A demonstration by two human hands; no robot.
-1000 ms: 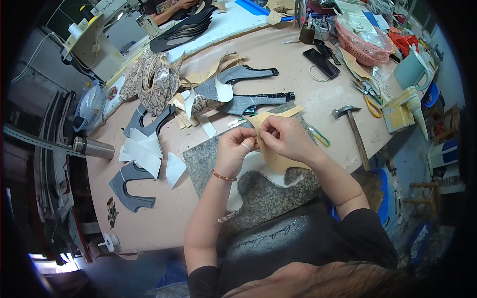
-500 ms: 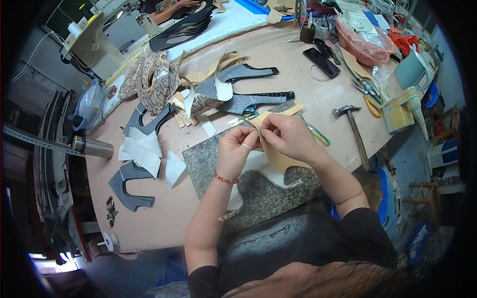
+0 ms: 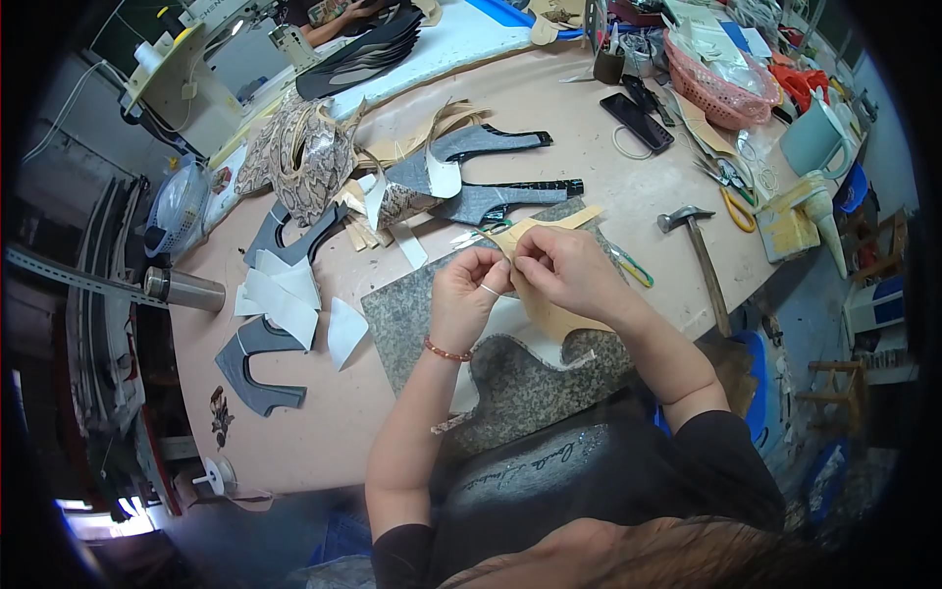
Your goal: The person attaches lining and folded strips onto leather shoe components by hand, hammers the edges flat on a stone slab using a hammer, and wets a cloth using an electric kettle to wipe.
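Both hands meet over a speckled stone slab (image 3: pixel 400 329). My left hand (image 3: pixel 469 294) pinches the edge of a cut tan leather piece (image 3: pixel 549 312), thumb against fingers. My right hand (image 3: pixel 569 267) is closed beside it, fingertips pinching the same edge. The fingertips nearly touch, and the exact spot between them is hidden. The leather's curved lower part, with a white lining (image 3: pixel 505 316), hangs toward my body above the slab. Green-handled scissors (image 3: pixel 469 238) lie just behind my left hand, partly covered.
A hammer (image 3: pixel 695 245) lies to the right, with yellow-handled pliers (image 3: pixel 736 208) and a phone (image 3: pixel 636 123) farther back. Snakeskin-pattern pieces (image 3: pixel 304 162) and grey cut parts (image 3: pixel 260 368) lie left, near a steel flask (image 3: pixel 184 291). Another person's arm (image 3: pixel 334 25) shows at the back.
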